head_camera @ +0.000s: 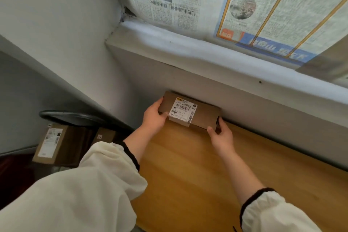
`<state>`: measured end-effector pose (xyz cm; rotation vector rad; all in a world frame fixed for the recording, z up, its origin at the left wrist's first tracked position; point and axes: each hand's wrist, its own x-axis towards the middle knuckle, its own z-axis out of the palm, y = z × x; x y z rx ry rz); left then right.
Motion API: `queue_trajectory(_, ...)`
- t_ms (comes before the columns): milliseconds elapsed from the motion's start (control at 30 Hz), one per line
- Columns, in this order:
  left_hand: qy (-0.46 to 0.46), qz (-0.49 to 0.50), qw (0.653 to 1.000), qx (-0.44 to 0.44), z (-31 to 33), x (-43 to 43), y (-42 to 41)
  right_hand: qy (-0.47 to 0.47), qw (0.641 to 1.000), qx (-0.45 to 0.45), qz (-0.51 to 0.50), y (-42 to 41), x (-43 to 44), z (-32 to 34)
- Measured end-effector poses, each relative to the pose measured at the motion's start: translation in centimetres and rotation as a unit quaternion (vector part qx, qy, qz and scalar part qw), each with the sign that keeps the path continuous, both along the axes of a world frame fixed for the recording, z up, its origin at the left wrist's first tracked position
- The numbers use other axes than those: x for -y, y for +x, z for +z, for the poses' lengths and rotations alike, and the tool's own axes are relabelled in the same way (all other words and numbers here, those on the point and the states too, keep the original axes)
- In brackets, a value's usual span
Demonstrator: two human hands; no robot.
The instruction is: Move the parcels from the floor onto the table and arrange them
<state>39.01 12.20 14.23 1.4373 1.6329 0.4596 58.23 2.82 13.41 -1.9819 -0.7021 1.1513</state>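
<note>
At the lower left of the frame, two brown boxes wait on the floor. One is a bigger box with a white label. The other is a smaller box just to its right, partly hidden. A dark curved bar sits just above them.

In the middle of the frame, one brown parcel with a white label is at the far edge of the desk, right by the wall. The left hand grips its left end, with the fingers curled round it. The right hand pinches its lower right corner.

I think this is the putting-down step, with the parcel going into its spot by the wall. I cannot tell if it lies flat on the desk yet. Next, both hands should let go gently, then reach down to the left for a floor box.

Count: three boxes in all, one at the desk and two on the floor. There are two hands.
</note>
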Motion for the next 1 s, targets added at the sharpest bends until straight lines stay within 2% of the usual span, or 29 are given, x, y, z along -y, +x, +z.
queue_trajectory(333, 0.025, -0.002, 1.000, -0.002, -1.2, -0.2, -0.5, -0.036, 0.997, 0.055, 0.030, 0.3, -0.6, -0.6)
queue_trajectory(433, 0.028, 0.034, 0.999, 0.004, -0.9, 0.2, -0.7, -0.032, 0.996, 0.078, 0.012, -0.2, -0.2, -0.6)
queue_trajectory(567, 0.018, 0.158, 0.983, 0.089, -0.4, 2.6, -3.2, 0.054, 0.981, 0.153, -0.109, -2.6, 1.8, 0.0)
queue_trajectory(633, 0.039, 0.193, 0.975, 0.103, -0.8, 4.4, -7.0, 0.116, 0.964, 0.210, -0.117, -5.2, 2.7, 0.5)
queue_trajectory(700, 0.053, 0.238, 0.966, 0.089, -1.7, 6.4, -12.3, 0.168, 0.955, 0.239, -0.057, -8.8, 3.0, 1.1)
queue_trajectory(800, 0.030, 0.343, 0.937, 0.053, -3.6, 9.2, -21.6, 0.192, 0.941, 0.244, 0.134, -16.5, 1.7, 2.0)
queue_trajectory(900, -0.025, 0.422, 0.906, 0.020, -5.5, 11.5, -30.1, 0.210, 0.889, 0.243, 0.326, -25.0, -0.8, 1.8)
queue_trajectory(1000, -0.077, 0.478, 0.875, 0.015, -7.1, 13.1, -37.0, 0.179, 0.852, 0.201, 0.450, -33.4, -3.9, -0.1)
